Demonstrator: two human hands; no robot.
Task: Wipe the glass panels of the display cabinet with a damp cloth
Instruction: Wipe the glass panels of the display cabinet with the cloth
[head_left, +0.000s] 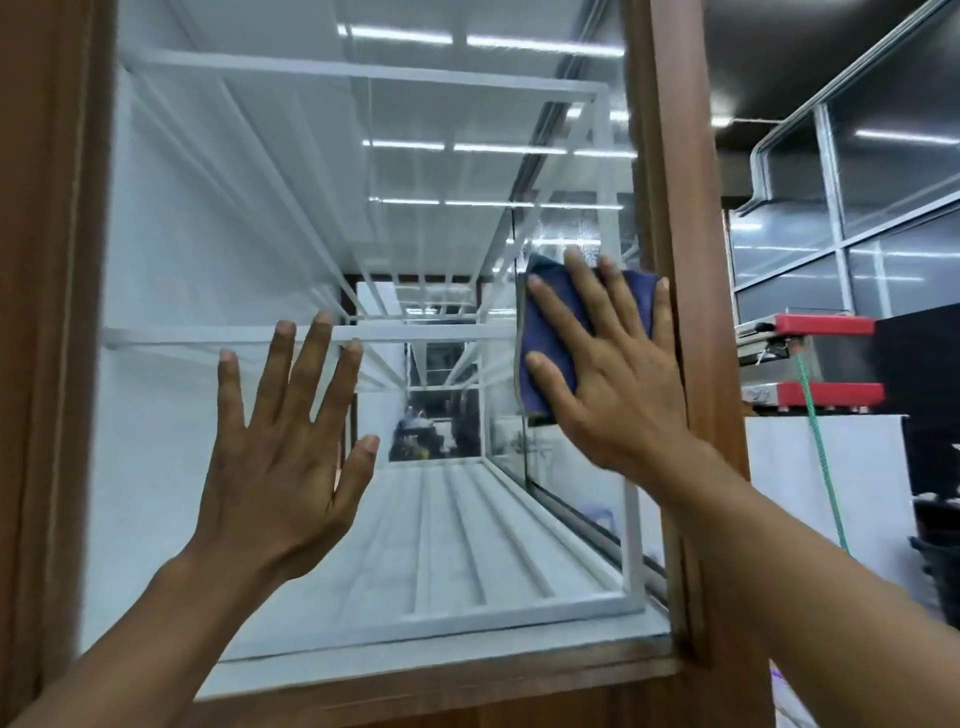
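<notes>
The display cabinet's front glass panel (249, 218) fills most of the view, set in a brown wooden frame (670, 156). White metal shelf racks (467, 545) show behind it. My right hand (608, 374) lies flat with fingers spread, pressing a folded dark blue cloth (550, 332) against the glass beside the right frame post. Wet streaks mark the glass just above the cloth. My left hand (285, 447) is raised with fingers apart, palm toward the glass at the centre-left, holding nothing.
To the right of the cabinet stand red-edged appliances (815, 358) on a white counter (831, 478), with a green cord (821, 457) hanging down. Glass partitions with grey frames (852, 208) rise behind. Ceiling lights reflect in the panel.
</notes>
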